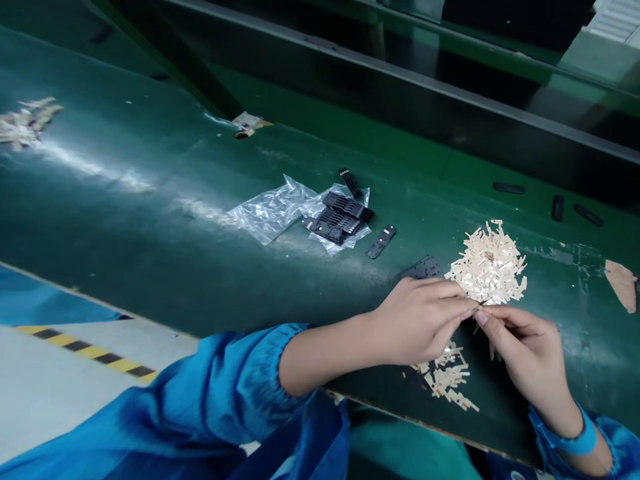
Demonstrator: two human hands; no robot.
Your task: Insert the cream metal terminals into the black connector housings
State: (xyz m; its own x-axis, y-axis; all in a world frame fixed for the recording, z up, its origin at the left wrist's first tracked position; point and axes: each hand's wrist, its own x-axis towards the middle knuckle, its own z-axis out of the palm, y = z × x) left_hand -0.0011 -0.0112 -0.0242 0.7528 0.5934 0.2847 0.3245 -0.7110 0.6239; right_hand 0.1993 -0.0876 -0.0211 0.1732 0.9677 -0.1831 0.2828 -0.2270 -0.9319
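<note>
My left hand (423,320) and my right hand (525,350) meet fingertip to fingertip over the green belt (150,220), pinching a small pale strip between them at the near edge of a big pile of cream strips (490,263). A smaller heap of the same strips (447,380) lies under my wrists. A flat black part (423,269) rests just beyond my left hand. Further left, black connector pieces (340,217) lie on a clear plastic bag (273,212), with one loose black piece (381,241) beside it.
Another pile of pale strips (25,123) sits far left on the belt. A few black pieces (557,208) lie by the back rail (400,73). A torn patch (623,283) marks the belt at right. Floor with yellow-black tape (85,347) lies below left.
</note>
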